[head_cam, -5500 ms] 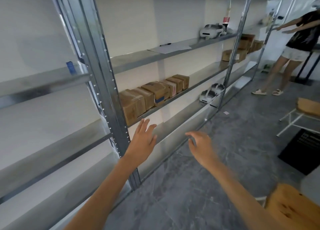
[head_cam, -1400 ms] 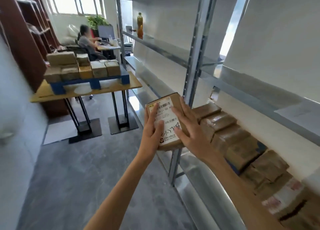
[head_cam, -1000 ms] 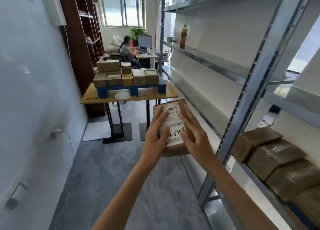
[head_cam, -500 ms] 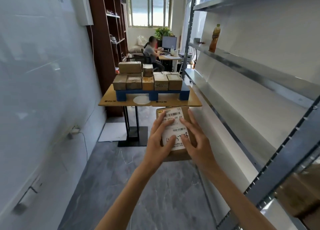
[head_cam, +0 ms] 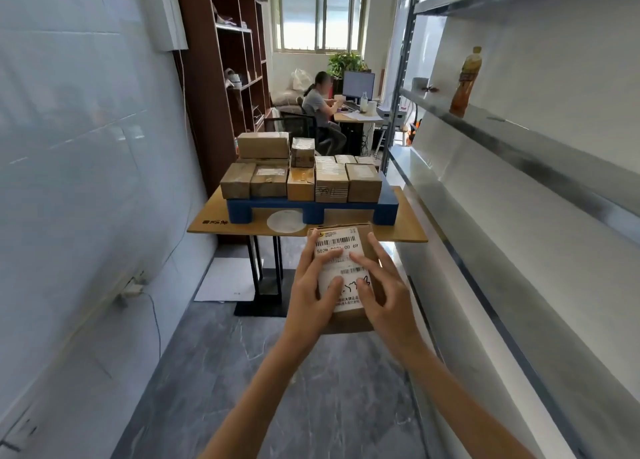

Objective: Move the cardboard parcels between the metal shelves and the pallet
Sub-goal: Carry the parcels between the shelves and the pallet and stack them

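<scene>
I carry a small cardboard parcel (head_cam: 341, 247) with a white barcode label in front of me. My left hand (head_cam: 313, 294) grips its left side and my right hand (head_cam: 382, 294) grips its right side, fingers spread over the label. Ahead stands a blue pallet (head_cam: 308, 207) on a wooden table (head_cam: 407, 232), loaded with several cardboard parcels (head_cam: 301, 178), some stacked two high. The metal shelves (head_cam: 519, 154) run along my right; the nearer levels look bare.
A bottle (head_cam: 465, 83) stands on an upper shelf. A seated person (head_cam: 318, 107) works at a desk beyond the table. A dark wooden bookcase (head_cam: 228, 60) is at the back left, a white wall on my left. Grey floor (head_cam: 311, 372) leads to the table.
I took a parcel from the shelf row with both hands, turned left and walked toward the pallet table, which is now closer and centred. The shelved parcels have left the view.
</scene>
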Demonstrator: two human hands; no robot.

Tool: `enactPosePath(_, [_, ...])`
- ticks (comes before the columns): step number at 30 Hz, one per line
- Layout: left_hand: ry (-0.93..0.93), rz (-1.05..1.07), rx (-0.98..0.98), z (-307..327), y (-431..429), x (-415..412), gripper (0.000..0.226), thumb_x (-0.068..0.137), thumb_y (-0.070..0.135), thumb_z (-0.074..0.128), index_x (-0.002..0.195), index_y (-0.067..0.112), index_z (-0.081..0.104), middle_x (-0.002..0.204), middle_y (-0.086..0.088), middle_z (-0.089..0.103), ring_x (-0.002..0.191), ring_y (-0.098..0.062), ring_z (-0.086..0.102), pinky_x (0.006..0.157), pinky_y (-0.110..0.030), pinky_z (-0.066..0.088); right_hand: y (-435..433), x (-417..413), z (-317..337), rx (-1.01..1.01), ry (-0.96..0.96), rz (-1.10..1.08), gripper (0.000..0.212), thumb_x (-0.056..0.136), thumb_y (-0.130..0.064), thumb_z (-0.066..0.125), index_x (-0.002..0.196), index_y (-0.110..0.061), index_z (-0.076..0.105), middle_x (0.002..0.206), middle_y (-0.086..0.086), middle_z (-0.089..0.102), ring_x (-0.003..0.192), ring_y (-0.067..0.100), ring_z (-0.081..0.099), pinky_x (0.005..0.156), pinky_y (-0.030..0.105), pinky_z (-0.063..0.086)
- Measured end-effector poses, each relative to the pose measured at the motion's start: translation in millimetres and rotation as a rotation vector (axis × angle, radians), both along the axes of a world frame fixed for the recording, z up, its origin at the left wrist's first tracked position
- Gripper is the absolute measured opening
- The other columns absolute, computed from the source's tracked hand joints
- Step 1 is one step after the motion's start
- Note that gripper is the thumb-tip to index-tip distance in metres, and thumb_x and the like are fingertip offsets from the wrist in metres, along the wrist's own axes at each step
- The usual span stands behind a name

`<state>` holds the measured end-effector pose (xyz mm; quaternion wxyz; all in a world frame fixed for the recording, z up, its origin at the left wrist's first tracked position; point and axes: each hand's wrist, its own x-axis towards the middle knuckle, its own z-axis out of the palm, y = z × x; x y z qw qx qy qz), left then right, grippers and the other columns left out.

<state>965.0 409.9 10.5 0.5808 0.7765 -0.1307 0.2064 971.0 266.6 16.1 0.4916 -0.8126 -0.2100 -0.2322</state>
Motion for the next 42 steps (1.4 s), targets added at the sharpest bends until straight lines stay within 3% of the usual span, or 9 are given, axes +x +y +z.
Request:
enactPosePath(4, [0.025,0.012,-0.022,-4.0,5.5,50.4,0.036,0.09,0.035,0.052,0.126,0.04,0.051,0.155,0.026,0.013,0.144,-0.007,0.021,0.105,-0.046,0.045,9.7,53.9,-5.5,0.037,0.028,0.012,0.039,0.091,-0.025,0.051,0.129,-0.019,0.054,0.154,-0.008,0.028,0.139,0.013,0.032,0.102,0.024,0.044])
enactPosePath(9, [0.009,0.025,0.0,-11.8,21.5,128.2,0.034,0.09,0.033,0.053,0.122,0.044,0.05,0.156,0.023,0.015,0.144,-0.008,0.023,0.105,-0.044,0.046,23.3,135.0,-16.5,0.063,0.046,0.03,0.04,0.089,-0.023,0.053,0.129,-0.019,0.054,0.153,-0.01,0.028,0.139,0.011,0.03,0.097,0.041,0.05])
enactPosePath(14, [0.018,0.03,0.035,-8.5,45.8,224.0,0.029,0.094,0.022,0.057,0.113,0.043,0.054,0.157,0.018,0.015,0.145,-0.008,0.019,0.11,-0.043,0.041,48.8,230.7,-12.9,0.065,0.024,0.033,0.037,0.088,-0.012,0.057,0.125,-0.015,0.057,0.152,-0.006,0.031,0.14,0.011,0.028,0.101,0.014,0.04])
enactPosePath(22, [0.031,0.036,0.104,3.9,79.9,353.0,0.028,0.093,0.01,0.058,0.119,0.021,0.059,0.155,0.014,0.018,0.13,0.009,0.019,0.092,0.009,0.023,80.4,360.7,-7.3,0.091,0.022,0.009,0.036,0.085,-0.016,0.059,0.121,-0.015,0.061,0.15,-0.005,0.036,0.139,0.008,0.03,0.096,0.006,0.037])
enactPosePath(29, [0.05,0.011,0.031,-16.9,77.3,449.5,0.031,0.093,0.013,0.057,0.124,0.02,0.057,0.156,0.02,0.02,0.142,0.001,0.022,0.109,-0.035,0.042,75.3,450.7,-21.9,0.116,0.048,0.014,0.039,0.086,-0.018,0.059,0.125,-0.016,0.057,0.15,-0.01,0.035,0.138,0.007,0.032,0.094,0.017,0.047])
enactPosePath(35, [0.043,0.011,0.016,-29.1,61.9,544.6,0.034,0.094,0.011,0.056,0.127,0.018,0.054,0.156,0.021,0.014,0.142,-0.001,0.02,0.103,-0.01,0.038,60.8,552.4,-37.7,0.078,0.053,0.015,0.041,0.087,-0.004,0.063,0.126,-0.013,0.057,0.149,-0.009,0.035,0.14,0.0,0.024,0.105,0.024,0.041])
enactPosePath(38, [0.055,0.004,0.031,-32.5,52.3,604.1,0.032,0.094,0.018,0.054,0.126,0.02,0.055,0.157,0.02,0.013,0.146,-0.007,0.015,0.111,-0.032,0.039,51.9,609.4,-39.8,0.046,0.044,-0.032,0.041,0.086,-0.003,0.064,0.124,-0.015,0.058,0.148,-0.012,0.035,0.137,-0.012,0.017,0.107,0.011,0.029])
enactPosePath(40, [0.053,0.013,0.046,-32.8,46.9,640.1,0.032,0.092,0.023,0.054,0.124,0.022,0.056,0.157,0.018,0.014,0.146,-0.01,0.015,0.111,-0.036,0.04,46.0,643.8,-43.7,0.051,0.056,-0.069,0.042,0.085,-0.006,0.065,0.124,-0.02,0.058,0.147,-0.012,0.037,0.138,-0.009,0.019,0.114,0.026,0.027])
enactPosePath(42, [0.054,0.026,0.083,-29.3,42.1,670.3,0.031,0.092,0.024,0.055,0.123,0.024,0.056,0.158,0.015,0.015,0.146,-0.009,0.017,0.111,-0.021,0.036,40.1,674.0,-45.5,0.066,0.067,-0.08,0.043,0.086,-0.007,0.065,0.125,-0.022,0.057,0.148,-0.011,0.038,0.14,-0.001,0.021,0.114,0.044,0.029])
